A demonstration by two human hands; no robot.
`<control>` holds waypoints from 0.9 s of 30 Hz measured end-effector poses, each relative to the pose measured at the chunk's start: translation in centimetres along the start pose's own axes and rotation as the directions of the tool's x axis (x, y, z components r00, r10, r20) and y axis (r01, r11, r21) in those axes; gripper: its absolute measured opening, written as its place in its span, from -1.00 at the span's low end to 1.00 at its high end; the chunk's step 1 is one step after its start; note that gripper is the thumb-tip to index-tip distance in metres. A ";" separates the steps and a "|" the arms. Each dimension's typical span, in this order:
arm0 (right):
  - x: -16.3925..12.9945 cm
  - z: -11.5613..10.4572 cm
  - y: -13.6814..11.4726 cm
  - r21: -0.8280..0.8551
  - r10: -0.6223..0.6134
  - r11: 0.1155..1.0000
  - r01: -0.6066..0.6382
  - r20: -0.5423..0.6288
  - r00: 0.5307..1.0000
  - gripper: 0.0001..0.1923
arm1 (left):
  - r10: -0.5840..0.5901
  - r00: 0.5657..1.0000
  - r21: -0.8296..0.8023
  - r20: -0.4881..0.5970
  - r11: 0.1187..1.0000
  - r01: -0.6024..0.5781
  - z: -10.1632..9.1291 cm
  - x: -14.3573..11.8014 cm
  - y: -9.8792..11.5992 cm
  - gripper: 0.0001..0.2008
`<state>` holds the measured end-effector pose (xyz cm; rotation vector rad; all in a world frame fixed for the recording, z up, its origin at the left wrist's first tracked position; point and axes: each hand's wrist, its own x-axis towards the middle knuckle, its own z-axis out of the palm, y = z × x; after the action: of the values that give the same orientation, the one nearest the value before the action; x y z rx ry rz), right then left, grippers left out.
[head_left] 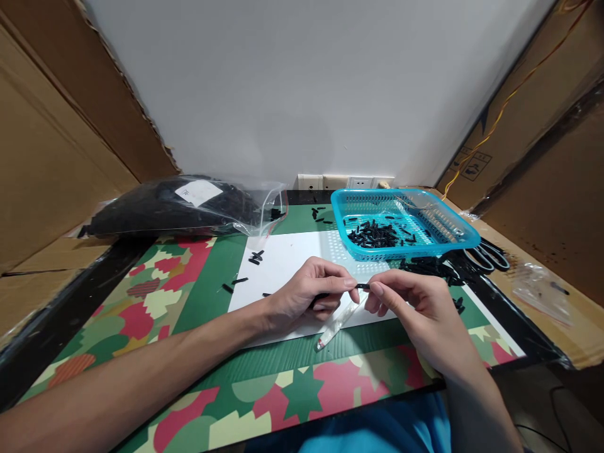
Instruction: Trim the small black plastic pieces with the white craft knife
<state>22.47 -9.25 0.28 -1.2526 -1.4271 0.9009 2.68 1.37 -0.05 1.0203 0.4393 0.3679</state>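
Over the white sheet (292,264), my left hand (306,292) and my right hand (410,308) meet fingertip to fingertip. Between them is a small black plastic piece (362,287), pinched by both thumbs and forefingers. More black material shows inside my left palm. A clear slim tube-like tool (336,326) lies on the mat just below my hands. The blue basket (453,229) behind my right hand holds several similar black pieces (377,234). A heap of black pieces (431,265) lies in front of the basket.
A clear plastic bag of black parts (184,204) lies at the back left. Loose black pieces (256,257) are scattered on the sheet and green mat. Scissors (488,255) rest right of the basket. Cardboard walls stand on both sides. Power sockets (344,182) line the back wall.
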 end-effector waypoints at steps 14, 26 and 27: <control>0.0 0.5 -0.4 0.047 0.019 0.999 -0.019 -0.003 1.000 -0.65 | -0.009 0.999 0.014 0.032 1.000 0.008 0.3 -0.1 0.2 -0.73; -0.1 0.4 -0.3 0.077 0.033 0.996 -0.034 0.003 0.999 -0.63 | -0.022 0.996 -0.019 0.084 1.000 0.023 0.3 -0.3 -0.2 -0.75; -0.1 0.5 -0.3 0.084 0.029 0.996 -0.030 0.002 1.000 -0.64 | -0.022 0.996 -0.002 0.083 1.000 0.022 0.3 -0.3 -0.2 -0.74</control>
<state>21.95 -9.37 0.44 -1.2130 -1.3604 0.9721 2.56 0.90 -0.06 1.0232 0.3749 0.3055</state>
